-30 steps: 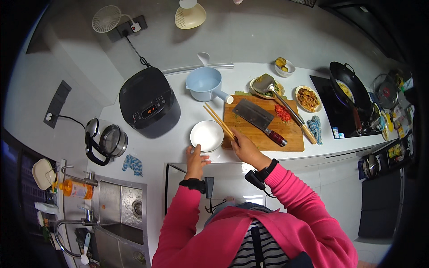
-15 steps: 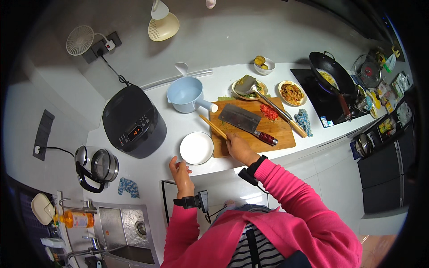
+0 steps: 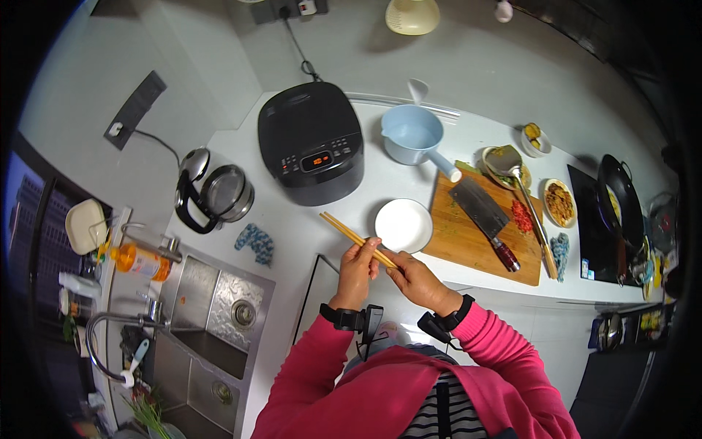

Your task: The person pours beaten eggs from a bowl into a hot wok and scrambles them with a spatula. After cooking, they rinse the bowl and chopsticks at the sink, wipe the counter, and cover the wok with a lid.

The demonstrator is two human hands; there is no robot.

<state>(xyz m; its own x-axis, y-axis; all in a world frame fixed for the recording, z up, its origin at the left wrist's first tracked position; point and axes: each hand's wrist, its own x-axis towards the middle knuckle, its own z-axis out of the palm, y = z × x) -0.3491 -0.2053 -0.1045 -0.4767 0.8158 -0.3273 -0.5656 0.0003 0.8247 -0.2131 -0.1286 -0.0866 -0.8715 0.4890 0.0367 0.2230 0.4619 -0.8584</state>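
Observation:
A pair of wooden chopsticks (image 3: 341, 227) slants up to the left over the counter's front edge. My left hand (image 3: 354, 276) is closed around their middle, and my right hand (image 3: 422, 282) pinches the end nearer to it. The two hands almost touch. Just beyond them stands a white bowl (image 3: 403, 225); nothing shows inside it. To its right lies a wooden cutting board (image 3: 457, 238), bearing a cleaver (image 3: 477, 206) with a dark red handle and a heap of chopped red pieces (image 3: 521, 217). A metal spatula (image 3: 537, 219) rests along the board's right side.
A black cooker (image 3: 311, 143) with a lit display and a light-blue pot (image 3: 409, 132) stand behind. At right are a dish of cooked food (image 3: 560, 203), a blue cloth (image 3: 560, 256) and a wok (image 3: 618, 197) on the hob. A kettle (image 3: 194, 194) and steel sink (image 3: 219, 293) are left.
The view has turned left. My right hand has brought the chopsticks from over the board to my left hand, which has closed on them in front of the bowl.

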